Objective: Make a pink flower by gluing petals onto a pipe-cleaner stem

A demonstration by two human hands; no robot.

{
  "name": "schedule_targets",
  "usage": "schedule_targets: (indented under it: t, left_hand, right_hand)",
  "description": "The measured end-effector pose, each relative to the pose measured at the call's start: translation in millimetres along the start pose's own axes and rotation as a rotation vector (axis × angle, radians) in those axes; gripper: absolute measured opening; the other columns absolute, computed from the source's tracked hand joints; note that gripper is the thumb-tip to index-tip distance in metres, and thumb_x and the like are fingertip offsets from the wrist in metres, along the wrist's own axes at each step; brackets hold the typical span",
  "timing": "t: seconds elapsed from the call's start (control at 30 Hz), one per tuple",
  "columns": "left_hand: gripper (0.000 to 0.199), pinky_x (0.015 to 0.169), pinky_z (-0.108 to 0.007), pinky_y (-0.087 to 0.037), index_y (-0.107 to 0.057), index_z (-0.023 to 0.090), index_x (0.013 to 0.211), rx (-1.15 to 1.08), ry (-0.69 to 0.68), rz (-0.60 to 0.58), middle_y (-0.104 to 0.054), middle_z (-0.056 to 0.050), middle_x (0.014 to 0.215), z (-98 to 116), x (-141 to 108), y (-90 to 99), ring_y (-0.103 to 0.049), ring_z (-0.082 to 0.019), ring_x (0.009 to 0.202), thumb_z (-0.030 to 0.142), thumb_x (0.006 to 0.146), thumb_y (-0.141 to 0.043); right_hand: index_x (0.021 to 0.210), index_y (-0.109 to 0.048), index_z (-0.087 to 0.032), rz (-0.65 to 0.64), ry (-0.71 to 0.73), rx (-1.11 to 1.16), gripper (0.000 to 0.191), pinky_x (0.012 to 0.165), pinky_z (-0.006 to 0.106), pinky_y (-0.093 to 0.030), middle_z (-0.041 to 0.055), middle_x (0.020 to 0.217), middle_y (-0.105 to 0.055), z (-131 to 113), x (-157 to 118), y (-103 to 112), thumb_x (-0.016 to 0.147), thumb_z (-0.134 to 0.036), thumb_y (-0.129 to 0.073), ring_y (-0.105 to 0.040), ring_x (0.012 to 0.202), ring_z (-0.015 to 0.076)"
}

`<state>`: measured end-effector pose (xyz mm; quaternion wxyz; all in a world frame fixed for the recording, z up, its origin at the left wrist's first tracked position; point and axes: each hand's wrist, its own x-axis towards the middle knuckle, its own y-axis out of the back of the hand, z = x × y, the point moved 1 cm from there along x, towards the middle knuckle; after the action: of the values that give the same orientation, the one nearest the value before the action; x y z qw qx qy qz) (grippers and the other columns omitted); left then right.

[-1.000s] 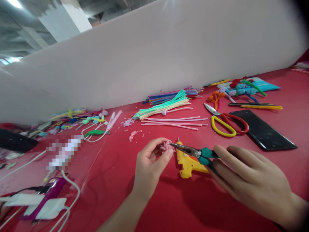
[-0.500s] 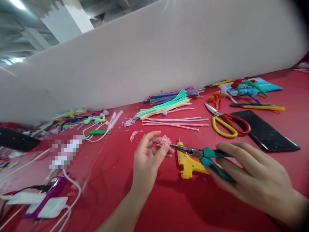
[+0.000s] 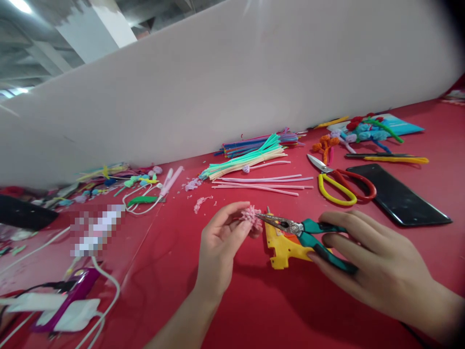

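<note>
Between the thumb and fingers of my left hand [image 3: 221, 242] is a small pink fuzzy pipe-cleaner flower [image 3: 250, 216]. My right hand [image 3: 378, 264] is wrapped round the green and black handles of long-nose pliers [image 3: 290, 227]. The pliers' tips touch the right side of the flower; whether they grip a strand cannot be made out. Under the pliers, a yellow hot glue gun [image 3: 281, 249] lies on the red table, its rear part hidden by my right hand.
Pink pipe cleaners [image 3: 265, 180] and bundled green ones [image 3: 250, 157] lie ahead. Scissors [image 3: 336, 184] and a black phone [image 3: 399, 194] are at right. Leftward are a pink-handled tool [image 3: 170, 182], white cables [image 3: 116, 286] and a purple power strip [image 3: 69, 300]. A white partition [image 3: 232, 87] stands behind.
The flower has turned slightly in my left fingers and moved a little right. The pliers' jaws are spread a bit wider, their tips still at the flower.
</note>
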<state>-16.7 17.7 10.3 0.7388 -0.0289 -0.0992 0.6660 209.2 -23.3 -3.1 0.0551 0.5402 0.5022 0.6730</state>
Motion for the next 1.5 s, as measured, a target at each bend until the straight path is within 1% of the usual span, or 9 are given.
schedule_targets:
  t: [0.07, 0.37, 0.6, 0.9, 1.17, 1.27, 1.37, 1.43, 1.5]
  left_hand:
    - [0.022, 0.068, -0.022, -0.053, -0.068, 0.02, 0.102, 0.019, -0.009, 0.0, -0.067, -0.001, 0.082, -0.6, 0.2, 0.3, -0.063, -0.011, 0.072, 0.016, 0.081, -0.063]
    - [0.022, 0.069, -0.019, -0.05, -0.07, 0.023, 0.104, 0.069, -0.019, -0.004, -0.067, 0.0, 0.083, -3.9, -1.0, 4.1, -0.06, -0.009, 0.072, 0.018, 0.084, -0.063]
    - [0.023, 0.069, -0.019, -0.049, -0.071, 0.023, 0.105, 0.085, -0.003, 0.006, -0.068, -0.001, 0.085, -5.2, -0.6, 4.2, -0.06, -0.009, 0.073, 0.02, 0.084, -0.063]
    - [0.018, 0.064, -0.021, -0.048, -0.072, 0.02, 0.099, 0.049, 0.015, 0.005, -0.068, -0.001, 0.074, -1.8, -1.0, 1.7, -0.058, -0.01, 0.066, 0.021, 0.083, -0.063]
    - [0.016, 0.059, -0.02, -0.046, -0.072, 0.018, 0.094, 0.063, 0.059, 0.013, -0.064, -0.001, 0.067, -1.1, -1.5, 3.5, -0.055, -0.008, 0.058, 0.023, 0.084, -0.062]
    - [0.018, 0.058, -0.02, -0.046, -0.073, 0.017, 0.094, 0.086, 0.071, 0.013, -0.063, 0.0, 0.065, -0.7, -1.5, 3.2, -0.054, -0.008, 0.057, 0.026, 0.084, -0.061]
    - [0.02, 0.062, -0.019, -0.047, -0.072, 0.018, 0.098, 0.099, 0.069, 0.027, -0.064, -0.001, 0.073, 0.4, -1.8, -0.2, -0.056, -0.008, 0.062, 0.026, 0.08, -0.065]
    - [0.024, 0.064, -0.019, -0.049, -0.072, 0.018, 0.099, 0.107, 0.066, 0.049, -0.064, -0.001, 0.077, 1.0, -2.0, -3.2, -0.057, -0.009, 0.065, 0.025, 0.075, -0.07]
    - [0.029, 0.066, -0.021, -0.051, -0.069, 0.018, 0.102, 0.097, 0.061, 0.069, -0.065, -0.001, 0.077, 1.6, -1.6, -5.7, -0.06, -0.01, 0.067, 0.024, 0.074, -0.07]
  right_hand:
    - [0.078, -0.057, -0.017, 0.006, 0.005, 0.008, 0.006, 0.067, 0.034, -0.048, 0.0127, 0.099, -0.06, -0.6, -0.7, -0.4, 0.083, -0.018, -0.06, -0.06, 0.078, 0.0211]
    - [0.082, -0.055, -0.019, 0.004, 0.009, 0.004, 0.005, 0.066, 0.033, -0.047, 0.0108, 0.101, -0.057, -0.8, -1.8, -2.1, 0.085, -0.022, -0.056, -0.057, 0.078, 0.0197]
    - [0.077, -0.057, -0.018, 0.032, 0.033, -0.024, 0.01, 0.069, 0.033, -0.047, 0.0115, 0.101, -0.059, -1.0, -1.6, -2.4, 0.086, -0.021, -0.056, -0.057, 0.078, 0.0196]
    - [0.073, -0.059, -0.018, 0.043, 0.098, -0.113, 0.013, 0.069, 0.034, -0.044, 0.0107, 0.099, -0.062, -3.9, -3.7, -2.0, 0.085, -0.015, -0.054, -0.054, 0.078, 0.0208]
    - [0.081, -0.061, -0.019, -0.004, 0.239, -0.329, 0.02, 0.062, 0.036, -0.039, 0.0101, 0.098, -0.065, -6.3, -2.4, 5.5, 0.088, -0.009, -0.045, -0.051, 0.076, 0.0233]
    - [0.083, -0.06, -0.018, -0.013, 0.225, -0.349, 0.021, 0.061, 0.036, -0.038, 0.0102, 0.1, -0.065, -6.6, -2.7, 5.6, 0.088, -0.008, -0.043, -0.052, 0.076, 0.0244]
    - [0.084, -0.059, -0.018, -0.016, 0.217, -0.345, 0.019, 0.063, 0.037, -0.04, 0.0105, 0.102, -0.064, -5.0, -4.5, 3.7, 0.088, -0.008, -0.044, -0.053, 0.077, 0.0247]
    - [0.083, -0.059, -0.018, -0.001, 0.219, -0.32, 0.015, 0.064, 0.037, -0.04, 0.0105, 0.102, -0.064, -3.5, -5.6, 2.3, 0.088, -0.011, -0.046, -0.053, 0.077, 0.0238]
    - [0.082, -0.059, -0.018, 0.029, 0.174, -0.282, 0.011, 0.066, 0.037, -0.042, 0.0107, 0.101, -0.064, -1.9, -6.0, 0.8, 0.088, -0.016, -0.051, -0.055, 0.078, 0.0227]
